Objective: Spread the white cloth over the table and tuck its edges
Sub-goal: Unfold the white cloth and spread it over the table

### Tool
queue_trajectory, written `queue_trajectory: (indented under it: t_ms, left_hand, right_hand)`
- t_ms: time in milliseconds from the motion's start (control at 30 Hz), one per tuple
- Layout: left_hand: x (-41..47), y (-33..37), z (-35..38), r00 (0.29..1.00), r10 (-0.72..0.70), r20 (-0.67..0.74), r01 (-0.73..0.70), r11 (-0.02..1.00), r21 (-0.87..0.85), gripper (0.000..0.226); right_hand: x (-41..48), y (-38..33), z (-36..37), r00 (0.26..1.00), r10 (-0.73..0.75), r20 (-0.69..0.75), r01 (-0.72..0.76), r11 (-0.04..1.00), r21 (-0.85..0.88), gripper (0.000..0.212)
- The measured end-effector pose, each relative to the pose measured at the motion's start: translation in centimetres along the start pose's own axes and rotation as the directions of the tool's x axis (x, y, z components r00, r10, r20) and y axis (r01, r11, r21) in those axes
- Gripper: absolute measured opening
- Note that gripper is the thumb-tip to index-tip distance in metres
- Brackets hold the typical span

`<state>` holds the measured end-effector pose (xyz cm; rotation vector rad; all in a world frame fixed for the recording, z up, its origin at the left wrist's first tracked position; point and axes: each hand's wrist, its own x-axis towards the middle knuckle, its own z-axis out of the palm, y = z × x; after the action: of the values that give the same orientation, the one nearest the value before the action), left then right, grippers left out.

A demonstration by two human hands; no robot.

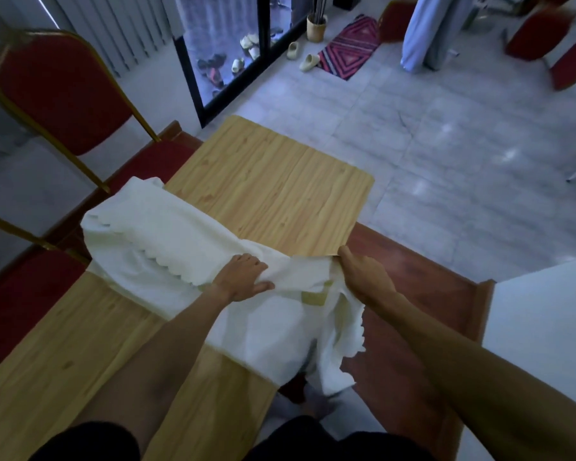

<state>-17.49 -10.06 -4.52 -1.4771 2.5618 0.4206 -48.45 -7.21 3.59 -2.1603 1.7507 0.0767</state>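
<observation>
- The cloth lies bunched across the middle of the tabletop, with one end hanging over the right edge.
- The left grip is curled on a fold on top.
- The right grip is clamped on the cloth at the right edge.
- A red chair stands at the left.

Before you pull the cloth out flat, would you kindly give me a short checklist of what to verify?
1. Both hands gripping: ok; left hand and right hand hold the cloth.
2. Lying flat: not ok; it is bunched across the middle of the table.
3. Wood covered: not ok; far and near parts are bare.
4. Edges tucked: not ok; the right side hangs loose.
5. Free of the chair: cannot tell.
</observation>
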Motion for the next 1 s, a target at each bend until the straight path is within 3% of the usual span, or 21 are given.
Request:
queue_trajectory:
  t_ms: [200, 267, 400, 500, 600, 767, 1000]
  left_hand:
    - [4.2, 2.4, -4.3, 0.992, -0.123, -0.027, 0.121, 0.991, -0.050, 0.040]
    - [5.6, 2.6, -6.3, 0.986, -0.136, -0.093, 0.137, 0.991, -0.004, 0.045]
    - [7.7, 3.2, -9.3, 0.973, -0.179, -0.147, 0.177, 0.984, -0.022, 0.076]
    - [8.9, 3.8, -10.9, 0.956, -0.242, -0.167, 0.247, 0.969, 0.011, 0.056]
    - [10.2, 4.2, -12.6, 0.933, -0.290, -0.212, 0.310, 0.949, 0.066, 0.033]
    - [12.7, 5.7, -15.6, 0.880, -0.361, -0.308, 0.388, 0.921, 0.028, 0.028]
    - [15.5, 7.6, -16.3, 0.830, -0.468, -0.304, 0.477, 0.878, -0.049, 0.029]
  right_hand:
    - [1.8, 5.6, -4.3, 0.970, 0.062, -0.235, -0.055, 0.998, 0.038, 0.012]
    - [2.8, 6.2, -5.1, 0.937, 0.109, -0.333, -0.073, 0.990, 0.119, 0.012]
    - [5.0, 7.1, -6.3, 0.922, 0.216, -0.321, -0.107, 0.940, 0.324, 0.025]
    - [6.9, 9.5, -8.1, 0.952, 0.080, -0.295, -0.015, 0.976, 0.217, 0.034]
    - [9.5, 13.0, -10.4, 0.969, -0.108, -0.220, 0.123, 0.991, 0.056, 0.022]
    - [13.9, 16.8, -14.5, 0.942, -0.249, -0.224, 0.245, 0.968, -0.047, 0.030]
    - [18.7, 19.4, -18.2, 0.906, -0.369, -0.206, 0.344, 0.927, -0.146, 0.028]
